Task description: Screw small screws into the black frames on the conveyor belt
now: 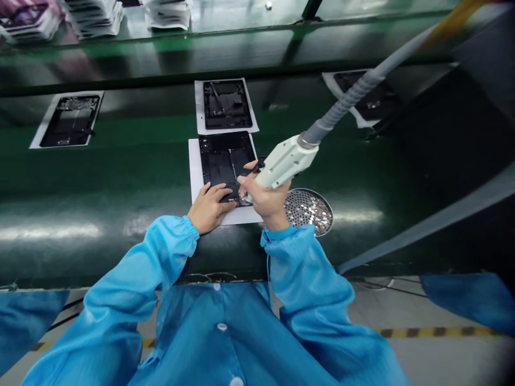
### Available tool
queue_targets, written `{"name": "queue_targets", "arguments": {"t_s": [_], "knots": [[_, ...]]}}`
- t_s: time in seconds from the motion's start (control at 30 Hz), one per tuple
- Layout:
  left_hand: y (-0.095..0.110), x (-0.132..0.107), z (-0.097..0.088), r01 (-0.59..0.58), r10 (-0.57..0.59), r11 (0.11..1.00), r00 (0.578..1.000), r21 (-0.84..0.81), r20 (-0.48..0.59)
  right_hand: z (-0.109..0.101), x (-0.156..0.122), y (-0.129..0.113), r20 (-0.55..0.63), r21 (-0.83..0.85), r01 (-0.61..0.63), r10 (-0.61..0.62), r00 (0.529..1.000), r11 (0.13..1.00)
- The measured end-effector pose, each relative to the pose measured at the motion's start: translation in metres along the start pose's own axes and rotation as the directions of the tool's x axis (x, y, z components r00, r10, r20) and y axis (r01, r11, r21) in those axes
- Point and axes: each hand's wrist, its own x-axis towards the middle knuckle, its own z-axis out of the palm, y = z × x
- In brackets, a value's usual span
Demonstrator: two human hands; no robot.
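In the head view a black tablet housing lies on a white sheet near the bench's front edge. My left hand rests over the housing's lower left corner, fingers stretched out and fairly flat. My right hand is closed around a white gun-shaped hand tool fed by a grey corrugated hose. The tool's tip is at the housing's lower right edge, close to my left fingertips; my fingers partly hide the contact. Beside my right wrist sits a round perforated dish of small shiny metal pieces.
Another opened tablet on a sheet lies just behind. Further ones lie at the left and at the right, behind the hose. Stacked sheets stand on the upper shelf. A grey strap-like band slants across the right side.
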Motion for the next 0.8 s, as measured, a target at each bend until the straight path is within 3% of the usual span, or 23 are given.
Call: {"name": "queue_targets", "arguments": {"t_s": [0.33, 0.53, 0.8], "knots": [[0.001, 0.000, -0.002, 0.021, -0.021, 1.000, 1.000, -0.022, 0.023, 0.003, -0.006, -0.001, 0.021, -0.059, -0.062, 0.064, 0.998, 0.996], [-0.008, -0.005, -0.003, -0.035, 0.038, 0.999, 0.997, 0.032, -0.074, 0.008, -0.004, 0.001, 0.060, -0.012, -0.201, 0.202, 0.978, 0.979], [-0.028, -0.007, 0.003, -0.130, 0.143, 0.986, 0.981, 0.107, -0.128, 0.014, 0.003, -0.003, 0.066, -0.054, -0.143, 0.146, 0.987, 0.988]]}}
